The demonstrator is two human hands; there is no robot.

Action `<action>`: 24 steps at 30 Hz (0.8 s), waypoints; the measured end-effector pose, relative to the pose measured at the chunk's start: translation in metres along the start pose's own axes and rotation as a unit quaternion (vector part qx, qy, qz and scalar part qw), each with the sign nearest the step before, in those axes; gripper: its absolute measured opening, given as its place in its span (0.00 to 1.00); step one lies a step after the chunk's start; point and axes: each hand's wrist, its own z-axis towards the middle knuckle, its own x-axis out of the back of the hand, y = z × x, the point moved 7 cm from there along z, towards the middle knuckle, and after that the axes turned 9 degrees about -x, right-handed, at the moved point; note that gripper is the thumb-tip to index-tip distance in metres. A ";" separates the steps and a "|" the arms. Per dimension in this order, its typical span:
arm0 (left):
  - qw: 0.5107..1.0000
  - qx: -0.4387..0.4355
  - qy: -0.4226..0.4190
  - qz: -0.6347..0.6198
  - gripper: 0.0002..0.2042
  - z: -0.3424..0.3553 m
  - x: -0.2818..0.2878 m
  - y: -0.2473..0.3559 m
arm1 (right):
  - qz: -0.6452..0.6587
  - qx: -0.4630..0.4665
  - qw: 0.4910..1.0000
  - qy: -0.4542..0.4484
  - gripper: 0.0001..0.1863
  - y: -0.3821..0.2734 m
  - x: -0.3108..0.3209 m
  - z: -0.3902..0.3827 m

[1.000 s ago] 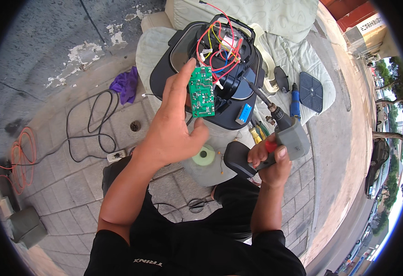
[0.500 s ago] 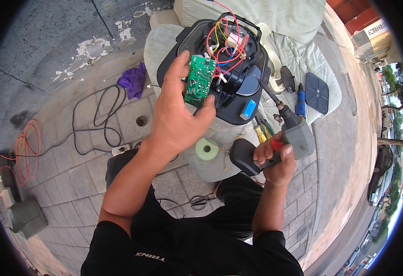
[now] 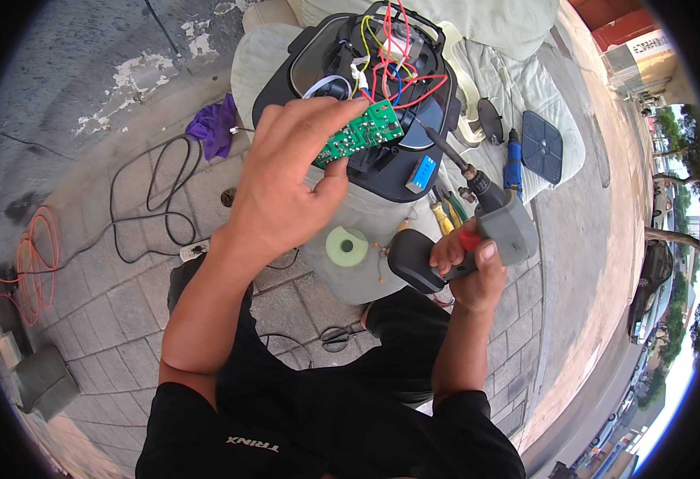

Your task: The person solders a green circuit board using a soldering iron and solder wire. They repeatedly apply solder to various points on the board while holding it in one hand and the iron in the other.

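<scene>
**Green circuit board [image 3: 372,130] pinched in the left hand [image 3: 282,191], cordless drill [image 3: 505,231] gripped in the right hand [image 3: 477,275]**

Grey paving [image 3: 126,311] spread across the left and lower centre of the frame. At the top and upper right, a pale padded cloth [image 3: 517,88] lay beneath and around a black appliance housing [image 3: 390,182], which stood open at the upper centre with a tangle of red, yellow and blue wires [image 3: 378,73] over it.

Right of centre, the cordless drill was held with the right fingers [image 3: 446,254] curled round its handle, just below a red part. Its long bit slanted toward the upper left, the tip in front of the housing; whether it touched anything could not be told.

A square black grille [image 3: 541,148] lay at the upper right, with a blue tool [image 3: 513,160] just beside it. A crumpled purple cloth [image 3: 214,128] lay upper left of centre.

The green circuit board was at the upper centre, tilted, in front of the housing. The left fingers [image 3: 330,117] grasped it, the forefinger along its upper edge and the thumb at its lower edge; its right end stuck out clear of them.

A pale green ring-shaped roll [image 3: 358,257] lay near the centre, and a small blue-faced module [image 3: 422,172] sat on the housing's lower right corner.
</scene>
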 end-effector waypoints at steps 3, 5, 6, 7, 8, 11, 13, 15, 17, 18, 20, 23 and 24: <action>1.000 -0.006 0.004 0.000 0.30 0.002 -0.002 0.003 | -0.005 -0.001 1.000 0.005 0.31 -0.002 0.001 -0.001; 1.000 -0.010 0.007 0.001 0.31 0.003 -0.002 0.005 | -0.005 -0.001 1.000 0.004 0.31 -0.003 0.000 -0.001; 1.000 -0.009 0.008 0.001 0.31 0.003 -0.002 0.005 | -0.005 -0.002 1.000 0.004 0.31 -0.003 0.000 -0.001; 1.000 -0.008 0.009 0.001 0.31 0.003 -0.002 0.005 | -0.006 -0.002 1.000 0.004 0.31 -0.003 0.001 -0.002; 1.000 -0.008 0.011 0.000 0.31 0.003 -0.002 0.005 | -0.006 -0.003 1.000 0.004 0.31 -0.003 0.001 -0.002; 1.000 -0.007 0.013 -0.001 0.30 0.003 -0.003 0.005 | -0.003 0.001 1.000 -0.002 0.31 -0.002 0.002 -0.002; 1.000 -0.004 0.011 0.000 0.30 0.003 -0.003 0.004 | -0.004 0.002 1.000 -0.004 0.31 -0.003 0.002 -0.002; 1.000 -0.002 0.014 0.000 0.30 0.004 -0.002 0.004 | -0.004 0.001 1.000 -0.003 0.31 -0.003 0.002 -0.002; 1.000 0.001 0.011 0.001 0.30 0.003 -0.003 0.003 | -0.003 -0.001 1.000 0.000 0.31 -0.003 0.001 -0.001; 1.000 0.004 0.007 0.002 0.30 0.002 -0.003 0.002 | -0.003 -0.001 1.000 0.001 0.31 -0.002 0.001 -0.001; 1.000 0.006 0.004 0.003 0.30 0.002 -0.003 0.000 | -0.004 -0.001 1.000 0.002 0.31 -0.002 0.001 -0.002; 1.000 0.020 0.010 -0.007 0.30 0.001 -0.003 -0.002 | -0.004 0.001 1.000 -0.001 0.30 -0.002 0.001 -0.002; 0.999 0.035 0.014 -0.015 0.30 0.001 -0.004 -0.002 | -0.009 0.003 1.000 0.001 0.30 -0.003 0.001 -0.002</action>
